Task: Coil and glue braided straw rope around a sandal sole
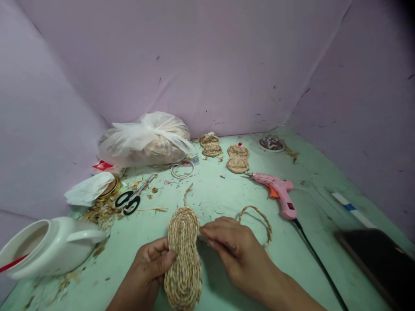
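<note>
A coiled sole of braided straw cord [183, 259] stands tilted up in the middle foreground. My left hand [149, 268] grips its left edge, thumb on the front face and fingers behind. At its right side, my right hand [238, 248] pinches the braided cord [269, 229] close to the sole's edge. From there the cord loops out behind my right hand onto the table. A short cord end [186, 194] sticks up from the top of the sole. A pink glue gun [275, 188] lies to the right, its nozzle pointing left.
Black-handled scissors [132, 199] and straw scraps lie left. A white pitcher [68, 244] rests on its side at lower left. Behind are a stuffed plastic bag [145, 140], two small straw soles [238, 159] and a tape ring [182, 169]. A dark phone-like slab [376, 259] lies right, near the gun's cable [317, 261].
</note>
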`<move>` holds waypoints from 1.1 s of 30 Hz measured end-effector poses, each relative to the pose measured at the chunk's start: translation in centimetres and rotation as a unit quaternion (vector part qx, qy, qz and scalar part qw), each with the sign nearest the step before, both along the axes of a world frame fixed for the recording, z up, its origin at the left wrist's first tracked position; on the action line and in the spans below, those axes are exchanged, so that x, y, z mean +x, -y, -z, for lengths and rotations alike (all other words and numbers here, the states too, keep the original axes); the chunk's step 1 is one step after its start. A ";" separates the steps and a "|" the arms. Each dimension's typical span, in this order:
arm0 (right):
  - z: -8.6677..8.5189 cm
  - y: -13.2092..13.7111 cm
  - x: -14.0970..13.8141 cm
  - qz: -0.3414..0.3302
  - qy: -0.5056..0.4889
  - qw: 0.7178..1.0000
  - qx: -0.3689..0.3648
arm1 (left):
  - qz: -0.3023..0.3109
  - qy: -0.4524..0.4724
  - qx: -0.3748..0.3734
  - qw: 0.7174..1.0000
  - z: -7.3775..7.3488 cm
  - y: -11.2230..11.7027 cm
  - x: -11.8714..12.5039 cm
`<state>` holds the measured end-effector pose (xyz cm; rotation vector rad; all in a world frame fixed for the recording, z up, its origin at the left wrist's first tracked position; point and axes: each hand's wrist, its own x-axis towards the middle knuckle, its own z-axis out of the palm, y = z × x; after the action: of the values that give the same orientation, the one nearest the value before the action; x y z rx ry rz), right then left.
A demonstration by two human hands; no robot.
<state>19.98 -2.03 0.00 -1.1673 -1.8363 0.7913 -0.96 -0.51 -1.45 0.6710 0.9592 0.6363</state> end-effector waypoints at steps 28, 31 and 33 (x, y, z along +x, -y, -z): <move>0.7 0.7 -0.4 -0.034 -0.120 0.966 -0.226 | -0.071 0.009 -0.003 0.997 -0.1 0.0 0.3; 0.3 0.5 0.0 -0.020 -0.044 0.988 -0.146 | -0.090 -0.008 -0.004 0.996 -0.2 0.0 0.4; -0.1 0.3 0.5 -0.028 -0.001 0.994 -0.106 | -0.088 -0.013 -0.004 0.996 -0.2 0.1 0.7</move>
<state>20.44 -2.34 0.05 -1.2506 -1.8237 1.0385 -0.30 -0.59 -1.25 0.5931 1.0519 0.7793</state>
